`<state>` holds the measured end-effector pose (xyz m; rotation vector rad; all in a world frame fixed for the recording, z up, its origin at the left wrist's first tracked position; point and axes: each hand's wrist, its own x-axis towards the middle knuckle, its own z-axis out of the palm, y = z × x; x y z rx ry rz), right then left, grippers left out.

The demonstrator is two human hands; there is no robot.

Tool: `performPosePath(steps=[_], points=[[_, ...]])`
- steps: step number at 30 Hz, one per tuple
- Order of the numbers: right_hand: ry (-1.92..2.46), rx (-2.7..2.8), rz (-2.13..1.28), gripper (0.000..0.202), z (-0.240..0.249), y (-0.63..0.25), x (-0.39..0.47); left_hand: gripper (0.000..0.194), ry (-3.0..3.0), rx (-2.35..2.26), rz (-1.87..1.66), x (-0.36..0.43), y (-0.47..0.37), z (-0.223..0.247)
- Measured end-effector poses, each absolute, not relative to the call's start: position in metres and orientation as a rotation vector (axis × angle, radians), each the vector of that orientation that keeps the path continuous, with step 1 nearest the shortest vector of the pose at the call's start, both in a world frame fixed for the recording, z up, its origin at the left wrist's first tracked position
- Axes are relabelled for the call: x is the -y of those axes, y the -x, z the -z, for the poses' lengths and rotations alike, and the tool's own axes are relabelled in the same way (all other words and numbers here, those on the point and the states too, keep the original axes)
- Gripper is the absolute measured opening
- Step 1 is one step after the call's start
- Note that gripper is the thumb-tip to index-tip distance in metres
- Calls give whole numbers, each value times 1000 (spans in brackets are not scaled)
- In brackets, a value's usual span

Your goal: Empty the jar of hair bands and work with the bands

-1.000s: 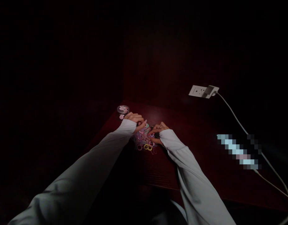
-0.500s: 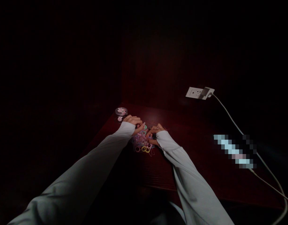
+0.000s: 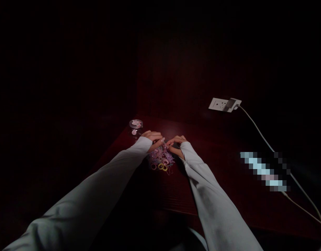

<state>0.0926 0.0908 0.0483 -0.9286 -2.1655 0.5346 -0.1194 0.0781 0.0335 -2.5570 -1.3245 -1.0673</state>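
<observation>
A loose pile of small colourful hair ties [image 3: 160, 157], mostly purple and pink with yellow rings at its near edge, lies on the dark red table. My left hand [image 3: 153, 136] is over the far left of the pile, thumb and fingers pinched together. Facing it, my right hand [image 3: 177, 142] pinches at the far right, its fingertips almost meeting those of the left. Something small shows between the two sets of fingertips, too dim and tiny to name. Part of the pile is hidden beneath both hands.
Behind my left hand stands a clear jar [image 3: 136, 126] with a pink pattern on its lid. A white socket [image 3: 220, 104] with a charger [image 3: 232, 104] is on the wall; a cable [image 3: 257, 129] runs down to the right. A pixelated object [image 3: 263, 170] lies on the table [image 3: 218, 174].
My right hand has lifted off the right side of the pile and moved up toward the left fingertips. My left hand has shifted slightly right. More of the pile shows.
</observation>
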Motion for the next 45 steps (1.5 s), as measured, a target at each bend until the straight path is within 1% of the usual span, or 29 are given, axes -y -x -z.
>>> performPosePath(steps=[3, 6, 11, 15, 19, 27, 37, 40, 45], points=[[934, 2126, -519, 16, -49, -91, -91, 30, 2635, 1232, 1028, -75, 120, -36], [947, 2119, -512, 16, -48, -90, -91, 26, 2648, 1243, 1028, -73, 119, -38], [945, 2152, -494, 16, -45, -92, -93, 27, 2613, 1261, 1065, -71, 119, -40], [966, 2242, -528, 10, -37, -92, -98, 30, 2581, 1315, 1119, -70, 120, -42], [981, 2276, -544, 10, -34, -92, -98, 33, 2576, 1362, 1145, -70, 120, -42], [964, 2193, -532, 21, -46, -92, -87, 34, 2570, 1360, 1163, -73, 122, -39], [917, 2173, -529, 25, -45, -84, -85, 37, 2572, 1323, 1182, -76, 122, -37], [903, 2172, -531, 25, -45, -83, -85, 38, 2608, 1284, 1246, -79, 123, -35], [889, 2168, -589, 28, -44, -83, -85, 45, 2736, 1197, 1483, -85, 121, -30]])
